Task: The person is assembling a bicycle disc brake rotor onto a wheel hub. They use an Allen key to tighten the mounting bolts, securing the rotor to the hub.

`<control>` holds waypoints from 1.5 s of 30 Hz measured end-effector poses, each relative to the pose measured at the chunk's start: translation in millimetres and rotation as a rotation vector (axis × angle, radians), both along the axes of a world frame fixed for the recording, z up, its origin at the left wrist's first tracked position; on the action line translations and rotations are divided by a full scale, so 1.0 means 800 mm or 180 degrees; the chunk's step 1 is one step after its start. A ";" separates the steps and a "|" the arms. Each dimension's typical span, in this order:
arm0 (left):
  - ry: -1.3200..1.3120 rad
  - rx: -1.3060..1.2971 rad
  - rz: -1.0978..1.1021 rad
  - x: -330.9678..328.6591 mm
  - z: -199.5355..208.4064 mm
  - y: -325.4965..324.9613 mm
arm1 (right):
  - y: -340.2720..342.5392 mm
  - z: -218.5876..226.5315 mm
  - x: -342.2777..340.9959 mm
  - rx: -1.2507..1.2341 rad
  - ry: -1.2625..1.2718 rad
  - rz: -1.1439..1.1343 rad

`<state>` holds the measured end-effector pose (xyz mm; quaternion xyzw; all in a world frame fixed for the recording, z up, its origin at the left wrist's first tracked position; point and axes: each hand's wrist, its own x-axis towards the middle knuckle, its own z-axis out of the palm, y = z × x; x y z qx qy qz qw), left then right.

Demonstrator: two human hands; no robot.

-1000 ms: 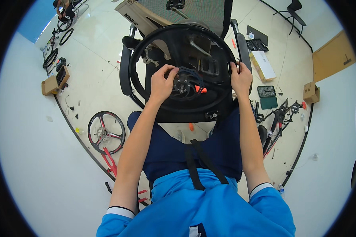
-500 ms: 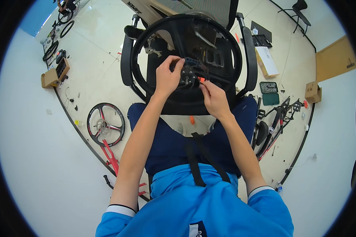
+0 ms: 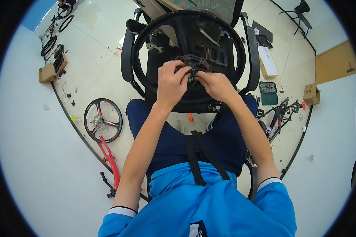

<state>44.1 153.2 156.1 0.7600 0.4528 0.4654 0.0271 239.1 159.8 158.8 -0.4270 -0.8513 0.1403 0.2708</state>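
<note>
A black bicycle wheel [image 3: 241,55] lies on the seat of a black office chair in front of me. A perforated brake disc [image 3: 205,63] sits around its hub. My left hand [image 3: 171,85] is at the hub's left, fingers bent and closed together. My right hand [image 3: 217,85] comes from the right, thumb and forefinger pinched at the hub. Both hands' fingertips nearly meet there, and whatever small thing they hold is too hidden to name. A black pedal [image 3: 217,56] and a silver crank-like bar [image 3: 209,36] show through the wheel's openings.
The chair's armrests [image 3: 127,55] flank the wheel. On the floor, left, lie a spoked-rim wheel [image 3: 118,124] and a red fork [image 3: 111,158]. To the right are a bicycle frame [image 3: 280,116], a green case [image 3: 269,99] and a long white box [image 3: 268,63].
My right hand has moved in beside the left at the hub, and the orange-red piece at its fingertips no longer shows. More of the brake disc is visible now. The view has shifted slightly.
</note>
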 end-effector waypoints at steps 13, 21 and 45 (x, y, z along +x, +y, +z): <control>-0.0261 -0.0477 0.0014 0.029 -0.011 -0.010 | 0.036 0.041 0.013 -0.0661 -0.1058 0.0578; -0.0074 -0.0082 0.0409 0.051 -0.032 0.002 | 0.071 0.101 -0.012 -0.0015 -0.2266 0.1042; 0.0004 -0.0366 0.0246 0.051 -0.024 0.010 | 0.057 0.051 0.027 0.1345 -0.0892 0.0277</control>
